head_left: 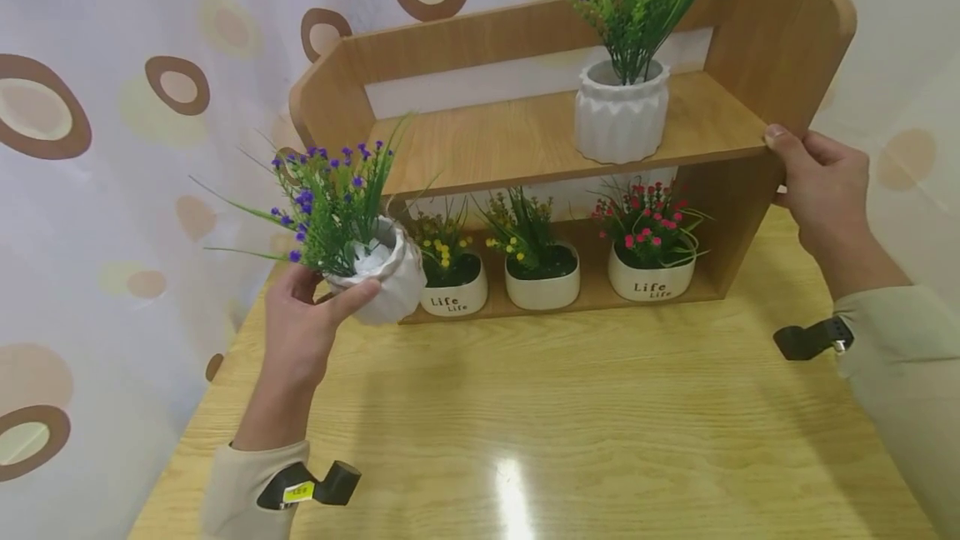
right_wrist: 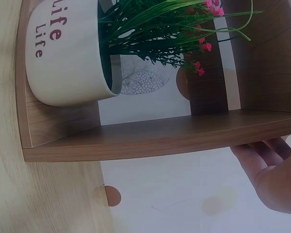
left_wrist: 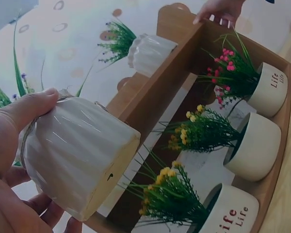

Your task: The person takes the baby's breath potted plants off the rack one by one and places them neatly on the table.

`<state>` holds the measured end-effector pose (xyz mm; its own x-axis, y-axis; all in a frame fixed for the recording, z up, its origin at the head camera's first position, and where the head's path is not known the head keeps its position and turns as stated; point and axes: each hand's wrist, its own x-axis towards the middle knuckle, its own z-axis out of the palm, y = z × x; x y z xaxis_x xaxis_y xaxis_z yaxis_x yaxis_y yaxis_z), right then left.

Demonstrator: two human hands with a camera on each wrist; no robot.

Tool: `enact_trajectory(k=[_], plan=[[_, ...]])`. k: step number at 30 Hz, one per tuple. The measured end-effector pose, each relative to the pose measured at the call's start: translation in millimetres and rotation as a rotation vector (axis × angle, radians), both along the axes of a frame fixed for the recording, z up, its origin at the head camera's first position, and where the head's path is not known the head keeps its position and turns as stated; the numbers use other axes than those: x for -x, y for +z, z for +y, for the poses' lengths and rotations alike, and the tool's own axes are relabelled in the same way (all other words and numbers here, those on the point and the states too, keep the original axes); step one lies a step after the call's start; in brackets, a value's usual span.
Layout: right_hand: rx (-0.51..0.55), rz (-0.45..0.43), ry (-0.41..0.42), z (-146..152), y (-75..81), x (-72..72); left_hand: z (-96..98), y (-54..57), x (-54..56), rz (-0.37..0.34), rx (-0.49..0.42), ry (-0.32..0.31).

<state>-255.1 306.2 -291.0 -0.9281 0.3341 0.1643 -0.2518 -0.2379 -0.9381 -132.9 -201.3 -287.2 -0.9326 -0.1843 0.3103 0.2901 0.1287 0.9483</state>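
My left hand grips a white ribbed flowerpot with purple flowers and long green blades, thumb on its near side. The pot is tilted and held off the table, at the left end of a wooden two-tier shelf. In the left wrist view the underside of this flowerpot shows a small hole. My right hand holds the shelf's right side panel, thumb by the upper board's front corner. From the right wrist, the fingers touch the panel's outer side; the thumb is hidden there.
A matching white pot with purple flowers stands on the upper board, right of centre. On the lower board are two cream pots with yellow flowers and one with pink flowers. The wooden table extends in front; a patterned curtain hangs behind.
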Motion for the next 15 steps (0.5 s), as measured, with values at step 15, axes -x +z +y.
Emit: enact_trajectory(k=[15], plan=[[0.012, -0.008, -0.015, 0, 0.2, 3.1, -33.4, -35.3, -26.0, -0.176, -0.09, 0.192]])
